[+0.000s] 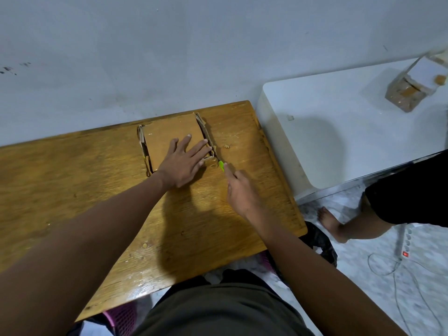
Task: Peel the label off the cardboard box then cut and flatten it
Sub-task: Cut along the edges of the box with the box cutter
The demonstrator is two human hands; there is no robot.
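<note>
A brown cardboard box lies pressed flat on the wooden table, near the wall. My left hand rests on its near right part with the fingers spread straight, pressing it down. My right hand grips a green-handled cutter. The cutter's tip points at the box's right edge, where a folded side flap stands up. A small torn cardboard scrap lies just right of the box.
A white table stands to the right with a taped box at its far end. Another person's bare leg stands on the floor right of the wooden table. A power strip and cables lie there. A black bag sits by the table corner.
</note>
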